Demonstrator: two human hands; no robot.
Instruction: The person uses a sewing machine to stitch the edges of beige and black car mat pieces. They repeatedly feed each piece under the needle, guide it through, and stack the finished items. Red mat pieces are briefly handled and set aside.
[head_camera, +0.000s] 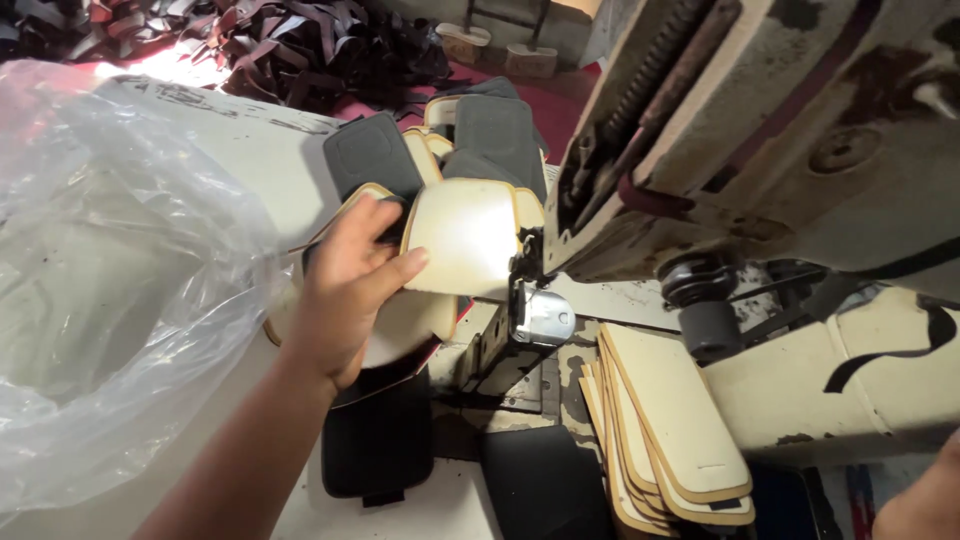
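Worn sewing-machine bench (250, 150) fills my view, a clear plastic bag (110, 270) at its left. My left hand (345, 290) extends forward, fingers clasped on a cream padded piece (470, 235) beside the machine head (780, 140). My right hand (920, 505) shows only at the lower corner; I cannot tell its grip.

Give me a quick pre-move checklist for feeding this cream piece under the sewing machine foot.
1. Left hand grips the cream padded piece: ok.
2. Piece edge reaches the presser foot: ok, it appears to touch.
3. Fingers clear of the needle area: ok, they sit at the piece's far side.
4. Right hand ready: cannot tell, only its edge shows in the corner.
5. Finished stack clear of the feed path: ok, beside the foot.
6. Plastic bag clear of the machine: ok.
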